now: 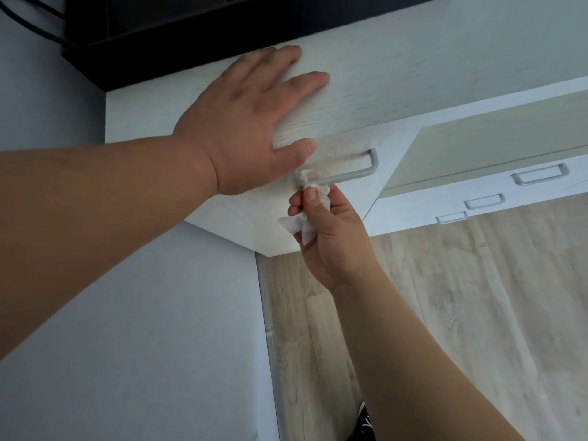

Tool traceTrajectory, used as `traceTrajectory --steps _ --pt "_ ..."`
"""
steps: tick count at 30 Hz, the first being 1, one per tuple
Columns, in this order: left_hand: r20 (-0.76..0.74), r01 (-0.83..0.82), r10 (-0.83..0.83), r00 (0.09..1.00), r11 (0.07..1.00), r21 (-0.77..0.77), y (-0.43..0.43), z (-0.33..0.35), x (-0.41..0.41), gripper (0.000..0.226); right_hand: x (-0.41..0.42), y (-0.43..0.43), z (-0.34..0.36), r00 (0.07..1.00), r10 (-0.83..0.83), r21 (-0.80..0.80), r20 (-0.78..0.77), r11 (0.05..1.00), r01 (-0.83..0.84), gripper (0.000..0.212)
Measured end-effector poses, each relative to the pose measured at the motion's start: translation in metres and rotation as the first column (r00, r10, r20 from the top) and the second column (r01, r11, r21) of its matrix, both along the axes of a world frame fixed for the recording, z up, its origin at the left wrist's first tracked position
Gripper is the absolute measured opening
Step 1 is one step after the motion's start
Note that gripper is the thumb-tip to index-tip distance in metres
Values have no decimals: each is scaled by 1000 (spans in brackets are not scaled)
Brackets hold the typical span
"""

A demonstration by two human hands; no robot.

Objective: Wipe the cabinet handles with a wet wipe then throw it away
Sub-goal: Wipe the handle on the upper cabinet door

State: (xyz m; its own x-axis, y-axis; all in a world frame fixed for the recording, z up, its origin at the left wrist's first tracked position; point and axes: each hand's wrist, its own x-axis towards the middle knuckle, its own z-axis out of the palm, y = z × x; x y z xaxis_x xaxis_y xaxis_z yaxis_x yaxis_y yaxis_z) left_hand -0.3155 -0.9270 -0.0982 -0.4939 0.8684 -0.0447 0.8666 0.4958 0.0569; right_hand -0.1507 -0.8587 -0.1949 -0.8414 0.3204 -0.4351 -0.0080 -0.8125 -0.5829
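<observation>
A white cabinet (356, 90) fills the upper middle of the head view, with a grey metal bar handle (353, 175) on its top drawer front. My right hand (327, 237) pinches a crumpled white wet wipe (307, 214) and presses it around the left end of that handle. My left hand (241, 122) lies flat on the cabinet top, fingers spread, thumb over the front edge just above the handle. To the right, three more grey handles (539, 175) (483, 202) (451, 217) sit on the neighbouring drawer fronts.
A black device (191, 30) with cables stands on the cabinet's back left corner. A pale grey wall (143, 329) is at the left. Light wood-look flooring (461, 297) spreads below and to the right. A patterned black shoe tip (366, 421) shows at the bottom.
</observation>
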Motion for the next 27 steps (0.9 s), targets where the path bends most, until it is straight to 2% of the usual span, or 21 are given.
traceTrajectory --steps 6,9,11,14,18,20,21,23,25,27 --pt "9 -4 4 1000 1000 -3 1 0 1 79 2 4 2 996 -87 -96 9 992 88 13" --pt "7 -5 5 1000 1000 -15 1 1 1 79 -4 -18 6 998 -36 36 53 999 35 16" --pt "10 -8 8 1000 1000 -14 0 1 1 80 -4 -27 12 999 25 132 28 991 -28 14" --pt "12 -12 12 1000 1000 -7 1 1 0 80 -3 -23 24 1000 -3 92 2 996 2 17" --pt "7 -7 7 1000 1000 -12 1 1 1 80 3 -17 39 986 -76 15 145 997 75 22" --pt "11 -9 9 1000 1000 -15 0 1 1 80 11 -10 47 960 -160 121 230 984 135 22" --pt "13 -10 10 1000 1000 -16 0 1 1 80 15 -5 51 940 -205 258 273 957 134 23" --pt "15 -9 9 1000 1000 -15 0 2 1 80 22 9 54 899 -310 565 309 821 89 17" --pt "10 -9 9 1000 1000 -15 0 1 1 80 23 20 50 871 -418 799 260 600 50 12" --pt "8 -8 8 1000 1000 -14 0 1 1 80 15 22 41 873 -450 954 189 294 -55 11"
